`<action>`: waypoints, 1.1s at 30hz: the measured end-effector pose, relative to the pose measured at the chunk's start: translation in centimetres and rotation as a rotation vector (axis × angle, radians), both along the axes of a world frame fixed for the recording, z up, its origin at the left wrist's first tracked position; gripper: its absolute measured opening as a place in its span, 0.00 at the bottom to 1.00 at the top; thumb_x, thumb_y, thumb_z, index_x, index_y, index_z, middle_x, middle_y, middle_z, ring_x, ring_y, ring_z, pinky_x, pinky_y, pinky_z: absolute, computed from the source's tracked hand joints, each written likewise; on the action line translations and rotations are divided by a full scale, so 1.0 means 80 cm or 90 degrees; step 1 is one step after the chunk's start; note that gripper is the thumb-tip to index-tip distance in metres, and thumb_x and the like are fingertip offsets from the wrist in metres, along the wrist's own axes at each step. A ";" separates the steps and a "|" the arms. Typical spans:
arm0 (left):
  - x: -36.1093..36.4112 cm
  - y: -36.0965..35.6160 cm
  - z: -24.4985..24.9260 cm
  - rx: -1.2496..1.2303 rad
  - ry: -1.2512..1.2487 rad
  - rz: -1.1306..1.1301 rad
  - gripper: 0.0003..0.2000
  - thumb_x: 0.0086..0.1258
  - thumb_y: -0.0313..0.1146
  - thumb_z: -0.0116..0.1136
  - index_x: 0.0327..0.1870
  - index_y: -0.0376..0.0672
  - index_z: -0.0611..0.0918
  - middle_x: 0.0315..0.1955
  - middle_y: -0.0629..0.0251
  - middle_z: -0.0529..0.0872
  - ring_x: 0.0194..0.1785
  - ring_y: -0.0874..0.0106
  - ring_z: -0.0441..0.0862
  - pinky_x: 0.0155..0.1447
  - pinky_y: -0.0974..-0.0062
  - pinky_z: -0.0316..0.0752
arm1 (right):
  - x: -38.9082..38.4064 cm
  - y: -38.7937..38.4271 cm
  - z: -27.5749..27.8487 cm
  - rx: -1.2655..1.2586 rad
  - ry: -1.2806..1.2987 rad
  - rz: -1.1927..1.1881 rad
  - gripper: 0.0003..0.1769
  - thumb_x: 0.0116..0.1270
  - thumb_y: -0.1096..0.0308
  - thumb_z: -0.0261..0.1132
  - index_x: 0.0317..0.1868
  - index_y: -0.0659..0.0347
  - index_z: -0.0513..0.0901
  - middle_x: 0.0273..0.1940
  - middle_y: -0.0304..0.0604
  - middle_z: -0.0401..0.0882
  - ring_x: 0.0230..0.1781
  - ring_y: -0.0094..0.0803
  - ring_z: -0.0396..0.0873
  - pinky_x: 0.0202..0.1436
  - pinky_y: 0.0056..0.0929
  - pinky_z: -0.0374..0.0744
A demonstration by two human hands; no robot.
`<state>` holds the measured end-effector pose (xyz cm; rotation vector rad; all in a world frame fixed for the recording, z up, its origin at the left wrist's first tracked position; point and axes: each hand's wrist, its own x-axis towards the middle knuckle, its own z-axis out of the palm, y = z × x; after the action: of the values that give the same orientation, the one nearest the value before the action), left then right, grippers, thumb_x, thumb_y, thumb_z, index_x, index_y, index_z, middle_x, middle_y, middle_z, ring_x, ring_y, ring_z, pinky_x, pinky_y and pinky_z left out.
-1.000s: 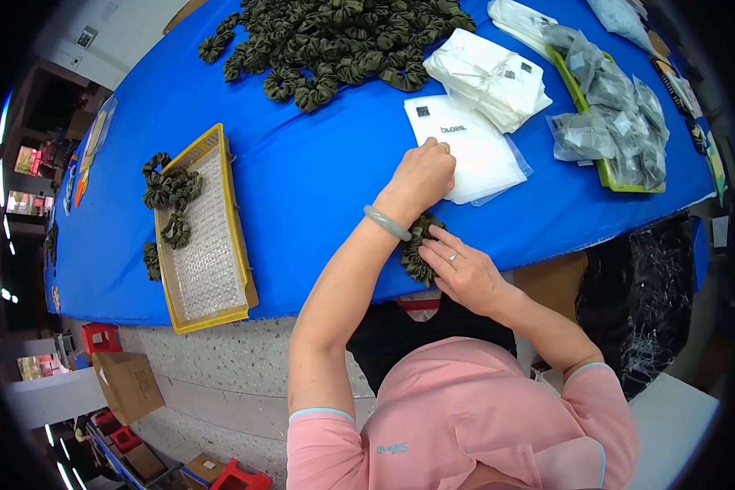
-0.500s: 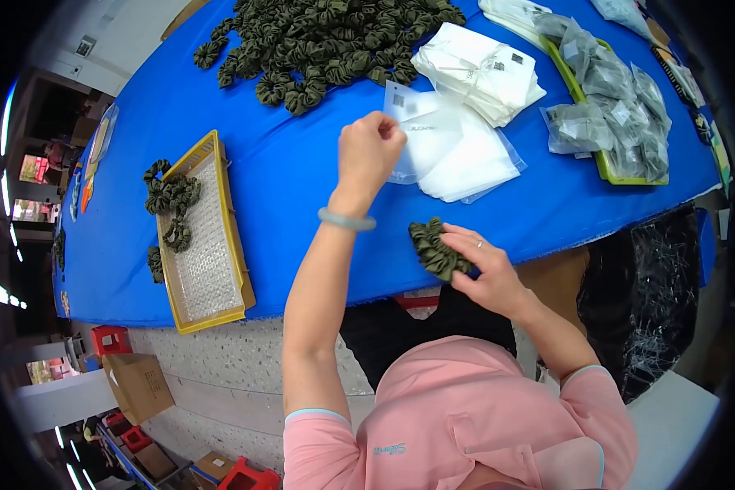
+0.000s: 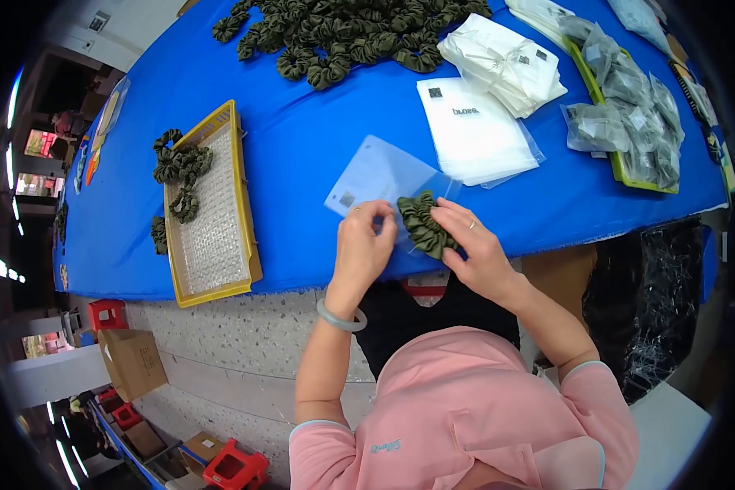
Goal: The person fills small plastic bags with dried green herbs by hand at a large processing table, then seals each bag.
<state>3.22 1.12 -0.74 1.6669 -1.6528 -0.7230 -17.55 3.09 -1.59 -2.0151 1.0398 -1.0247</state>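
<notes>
A frosted clear bag (image 3: 380, 171) lies tilted over the blue cloth, its near edge pinched by my left hand (image 3: 367, 245). Close beside it, my right hand (image 3: 475, 245) holds a dark green scrunchie (image 3: 424, 225) between thumb and fingers; the scrunchie overlaps the bag's right part. Whether it is inside or on top of the bag I cannot tell. Beyond my hands lies a stack of printed bags (image 3: 478, 131), with a banded bundle of white bags (image 3: 506, 65) behind it. A large heap of green scrunchies (image 3: 343, 37) sits at the far side.
At the left, a yellow tray (image 3: 243, 204) lined with bubble wrap has several scrunchies (image 3: 180, 163) over its left edge. At the right, a green tray (image 3: 621, 167) holds several filled bags (image 3: 629, 106). The blue table's (image 3: 302, 147) near edge runs just before my body.
My left hand has brought a bag off the stack towards me and down beside the scrunchie. My right hand and the scrunchie have shifted slightly left and up. The view has shifted a little.
</notes>
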 end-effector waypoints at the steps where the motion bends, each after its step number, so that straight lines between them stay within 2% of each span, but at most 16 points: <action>1: 0.004 0.001 0.000 0.070 0.098 0.038 0.03 0.57 0.22 0.61 0.32 0.38 0.80 0.43 0.58 0.86 0.42 0.61 0.80 0.41 0.69 0.78 | 0.004 -0.003 -0.002 -0.081 0.105 -0.001 0.26 0.58 0.82 0.64 0.60 0.66 0.77 0.61 0.50 0.77 0.65 0.46 0.75 0.65 0.34 0.78; 2: 0.006 0.001 0.001 0.068 0.099 0.040 0.03 0.57 0.22 0.61 0.32 0.38 0.80 0.43 0.58 0.86 0.42 0.61 0.80 0.41 0.69 0.78 | 0.008 -0.006 -0.001 -0.082 0.106 0.001 0.26 0.58 0.82 0.64 0.60 0.66 0.77 0.61 0.50 0.77 0.65 0.46 0.75 0.65 0.34 0.78; 6: 0.011 0.006 0.006 -0.079 -0.087 -0.060 0.06 0.58 0.21 0.61 0.35 0.38 0.81 0.48 0.58 0.87 0.46 0.63 0.83 0.50 0.72 0.78 | 0.017 -0.009 0.003 -0.208 0.220 0.105 0.25 0.62 0.81 0.62 0.62 0.65 0.76 0.60 0.49 0.79 0.65 0.46 0.75 0.65 0.36 0.78; 12: 0.009 0.000 0.012 -0.189 -0.156 -0.127 0.07 0.58 0.21 0.62 0.37 0.37 0.81 0.50 0.58 0.87 0.47 0.62 0.82 0.52 0.70 0.77 | 0.031 -0.025 -0.009 -0.257 0.271 0.111 0.22 0.64 0.80 0.61 0.60 0.64 0.78 0.60 0.49 0.79 0.68 0.43 0.73 0.66 0.36 0.77; 17: 0.011 -0.004 0.004 -0.276 -0.167 -0.156 0.08 0.57 0.21 0.62 0.38 0.38 0.80 0.50 0.57 0.85 0.51 0.59 0.81 0.59 0.67 0.75 | 0.046 -0.056 -0.009 -0.297 0.263 0.115 0.21 0.64 0.78 0.62 0.59 0.64 0.78 0.60 0.47 0.78 0.68 0.42 0.73 0.65 0.35 0.78; 21: 0.006 -0.003 -0.003 -0.419 -0.183 0.096 0.09 0.58 0.23 0.63 0.40 0.38 0.81 0.47 0.57 0.85 0.49 0.59 0.81 0.61 0.65 0.72 | 0.070 -0.069 -0.015 -0.162 0.234 0.054 0.22 0.64 0.79 0.62 0.59 0.66 0.78 0.61 0.49 0.78 0.70 0.44 0.71 0.68 0.36 0.75; 22: 0.007 -0.001 -0.006 -0.420 -0.184 0.100 0.09 0.58 0.23 0.63 0.40 0.38 0.81 0.47 0.57 0.85 0.49 0.59 0.81 0.61 0.65 0.72 | 0.073 -0.073 -0.015 -0.165 0.234 0.057 0.22 0.64 0.79 0.62 0.59 0.66 0.78 0.61 0.49 0.78 0.70 0.44 0.71 0.68 0.36 0.75; 26: 0.014 0.017 -0.024 -0.121 -0.159 0.251 0.06 0.58 0.26 0.63 0.36 0.40 0.82 0.38 0.60 0.84 0.42 0.62 0.79 0.56 0.65 0.70 | 0.088 -0.080 -0.017 -0.138 0.221 0.050 0.23 0.63 0.80 0.63 0.60 0.67 0.77 0.61 0.50 0.78 0.70 0.45 0.70 0.68 0.36 0.75; 31: 0.028 0.005 -0.040 -0.095 -0.249 0.221 0.03 0.58 0.29 0.64 0.31 0.42 0.82 0.30 0.64 0.81 0.37 0.64 0.75 0.48 0.68 0.68 | 0.105 -0.087 -0.017 -0.170 0.267 0.058 0.22 0.63 0.80 0.62 0.59 0.66 0.77 0.62 0.51 0.77 0.70 0.47 0.70 0.65 0.36 0.78; 33: 0.029 0.007 -0.039 -0.105 -0.223 0.211 0.03 0.58 0.29 0.64 0.29 0.42 0.82 0.29 0.64 0.81 0.36 0.65 0.74 0.48 0.68 0.67 | 0.119 -0.101 -0.020 -0.192 0.275 0.059 0.23 0.62 0.80 0.62 0.59 0.66 0.77 0.62 0.51 0.76 0.70 0.47 0.69 0.66 0.36 0.77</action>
<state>5.51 1.65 -3.86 1.9598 -1.5549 -0.1346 -8.00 -4.97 -3.21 -2.5845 1.0374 -0.7475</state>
